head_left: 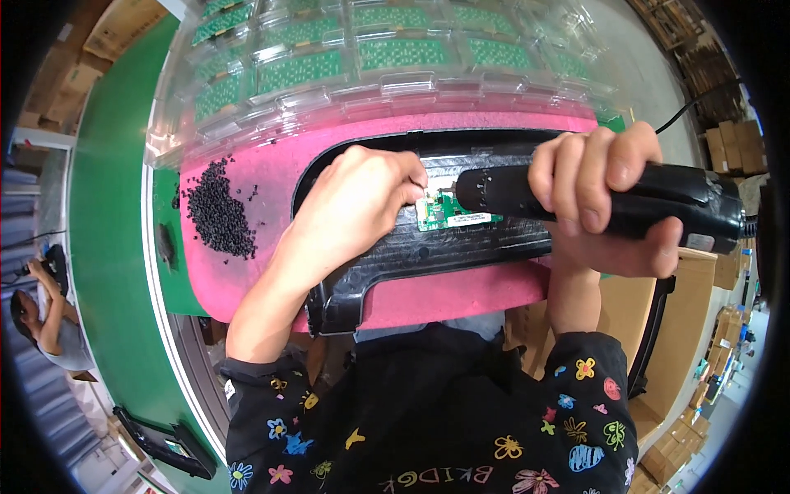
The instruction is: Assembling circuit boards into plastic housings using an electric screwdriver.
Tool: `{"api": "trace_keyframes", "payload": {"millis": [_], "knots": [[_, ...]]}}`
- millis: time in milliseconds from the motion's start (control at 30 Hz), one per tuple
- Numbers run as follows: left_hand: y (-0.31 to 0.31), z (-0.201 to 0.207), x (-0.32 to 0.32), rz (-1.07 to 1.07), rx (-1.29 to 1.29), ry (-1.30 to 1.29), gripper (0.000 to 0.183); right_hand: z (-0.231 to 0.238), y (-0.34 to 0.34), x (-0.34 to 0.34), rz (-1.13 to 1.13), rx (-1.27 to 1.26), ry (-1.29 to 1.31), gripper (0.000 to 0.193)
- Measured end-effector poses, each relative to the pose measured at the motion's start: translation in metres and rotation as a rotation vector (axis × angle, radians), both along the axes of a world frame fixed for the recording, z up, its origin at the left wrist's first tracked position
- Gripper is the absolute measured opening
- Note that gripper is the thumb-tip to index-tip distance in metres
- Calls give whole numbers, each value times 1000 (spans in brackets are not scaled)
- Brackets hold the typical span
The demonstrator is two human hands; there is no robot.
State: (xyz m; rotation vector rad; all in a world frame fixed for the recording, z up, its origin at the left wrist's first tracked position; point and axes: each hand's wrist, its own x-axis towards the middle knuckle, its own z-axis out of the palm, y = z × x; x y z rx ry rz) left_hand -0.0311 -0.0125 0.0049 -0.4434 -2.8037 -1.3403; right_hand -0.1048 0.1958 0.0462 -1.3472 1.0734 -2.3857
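A long black curved plastic housing (378, 247) lies in front of me with a small green circuit board (434, 216) set in its middle. My right hand (605, 185) wraps round a black electric screwdriver (510, 191), held almost level, its tip end over the board's right part. At the board's upper left, the thumb and forefinger of my left hand (362, 193) are pinched together close to the screwdriver's tip. Whatever sits between those fingertips is too small to make out. My left wrist crosses over the housing's left end.
Under the housing is a pink mat (403, 306), with a heap of small black screws (218, 210) at its left. Stacked clear plastic trays (395, 86) of green circuit boards stand behind. A cardboard box (683, 329) is at right. Another person (62, 317) sits far left.
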Motion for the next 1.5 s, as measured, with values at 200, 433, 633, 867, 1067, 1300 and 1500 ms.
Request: {"api": "trace_keyframes", "payload": {"millis": [200, 433, 633, 867, 1067, 1300, 1500], "knots": [[-10, 7, -2, 231, -35, -94, 15, -11, -13, 1, 10, 77, -69, 39], [-12, 14, 2, 320, -174, -86, 27, -14, -30, 9, -61, 168, -101, 40], [-13, 13, 8, 342, -152, -108, 25, -10, -52, 5, -8, 204, -89, 23], [-27, -19, 7, 209, -5, 136, 13, -5, -68, 6, -37, 426, -21, 30], [-24, -3, 4, 85, -90, -31, 15, -11, -51, 10, -136, 284, -108, 44], [-17, 1, 0, -29, -4, 139, 13, -3, -16, 0, 31, -72, -76, 51], [-7, 3, -2, -27, -59, 229, 12, 5, -13, 10, -44, -33, -86, 43]]}}
